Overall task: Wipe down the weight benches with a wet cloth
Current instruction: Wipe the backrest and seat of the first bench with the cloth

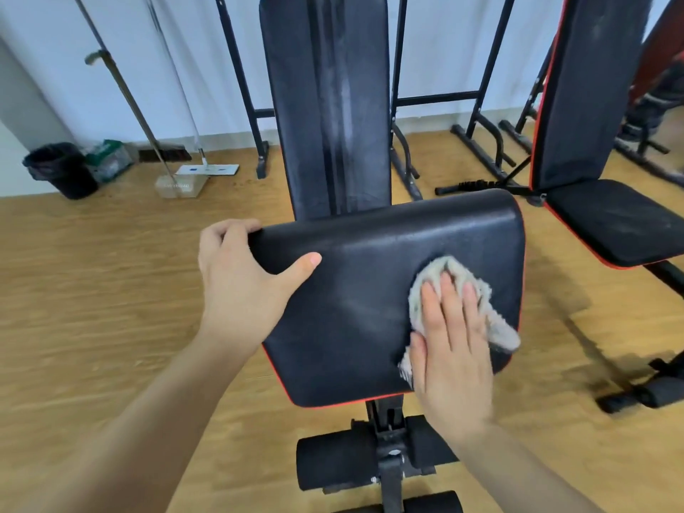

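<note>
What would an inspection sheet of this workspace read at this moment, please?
Surface: black seat pad with red trim, faint smears near its middle.
Job's things: grey cloth lies on the pad's right half; backrest streaked; second bench to the right looks dusty.
Clutter: nothing seen.
Hands: left hand grips the pad's left edge; right hand presses the cloth, fingers straight.
Cables: nothing seen.
Surroundings: wooden floor; bin, mop and dustpan by the wall.
</note>
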